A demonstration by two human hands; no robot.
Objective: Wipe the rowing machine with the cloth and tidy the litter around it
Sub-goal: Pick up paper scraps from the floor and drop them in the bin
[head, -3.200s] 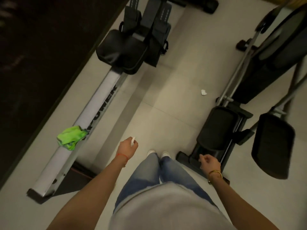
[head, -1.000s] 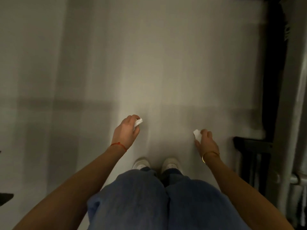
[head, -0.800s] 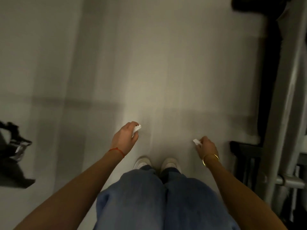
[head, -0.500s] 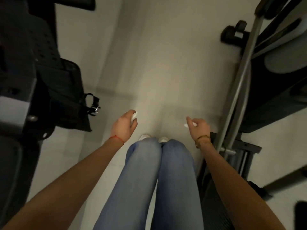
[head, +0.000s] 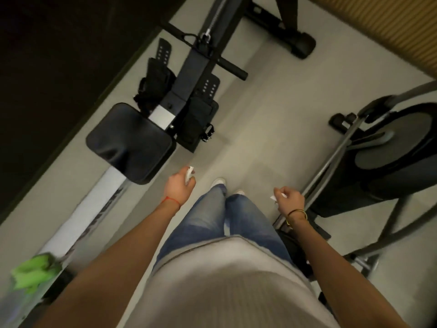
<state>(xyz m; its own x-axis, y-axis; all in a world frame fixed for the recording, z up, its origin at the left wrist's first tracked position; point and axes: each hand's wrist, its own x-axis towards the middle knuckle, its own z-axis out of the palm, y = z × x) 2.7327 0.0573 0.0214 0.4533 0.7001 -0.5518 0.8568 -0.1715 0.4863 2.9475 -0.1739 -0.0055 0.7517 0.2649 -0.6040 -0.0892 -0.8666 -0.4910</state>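
The rowing machine (head: 99, 207) runs diagonally along the left, with a silver rail, a black seat (head: 130, 143) and black footrests (head: 196, 124). A bright green cloth (head: 35, 273) lies bunched on the rail's near end, at lower left. My left hand (head: 179, 185) hangs just right of the seat, closed on a small white scrap of paper (head: 188, 174). My right hand (head: 289, 200) is held over the floor beside my right leg, pinching another white scrap (head: 273, 198).
An elliptical trainer (head: 383, 162) stands close on the right, its frame bars just beside my right hand. A dark wall (head: 59, 67) borders the rower on the left. Pale tiled floor (head: 260, 138) lies between the two machines. My white shoes (head: 218, 182) point forward.
I have risen from a crouch over the floor to standing. The white scrap that lay by the elliptical is now in my right hand. The rower and green cloth are back in view.
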